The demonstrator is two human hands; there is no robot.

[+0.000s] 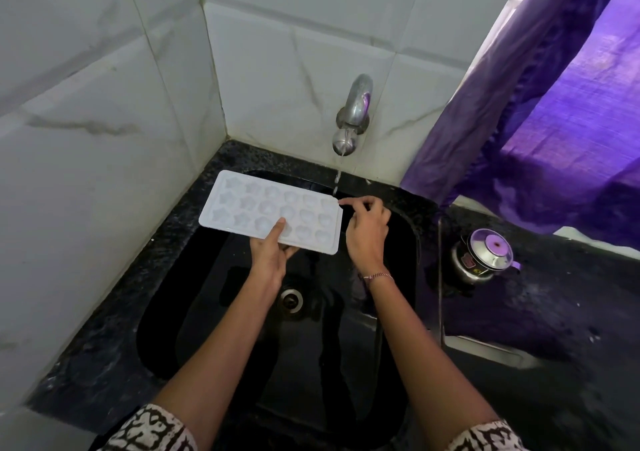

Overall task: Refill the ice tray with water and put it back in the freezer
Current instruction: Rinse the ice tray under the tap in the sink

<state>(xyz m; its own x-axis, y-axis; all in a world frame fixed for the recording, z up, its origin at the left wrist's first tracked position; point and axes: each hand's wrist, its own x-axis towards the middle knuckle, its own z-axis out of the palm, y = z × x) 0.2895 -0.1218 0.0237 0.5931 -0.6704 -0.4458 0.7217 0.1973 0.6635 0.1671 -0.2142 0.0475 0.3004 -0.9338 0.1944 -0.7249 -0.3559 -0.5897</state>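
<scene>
Left hand (pixel 270 260) clamps the ice tray (pixel 242 204) by its near edge, right hand (pixel 367 232) pinches the corner nearest the tap (pixel 355 111): light, stiff plastic, probably slick, sloshy once filled.

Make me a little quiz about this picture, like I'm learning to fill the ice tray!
1. True or false: water runs from the tap.
2. Which hand grips the tray's near edge, thumb on top? A. left B. right C. neither
3. Fill in: the tray is held over the black ____.
Key: 1 true; 2 A, the left hand; 3 sink.
</scene>
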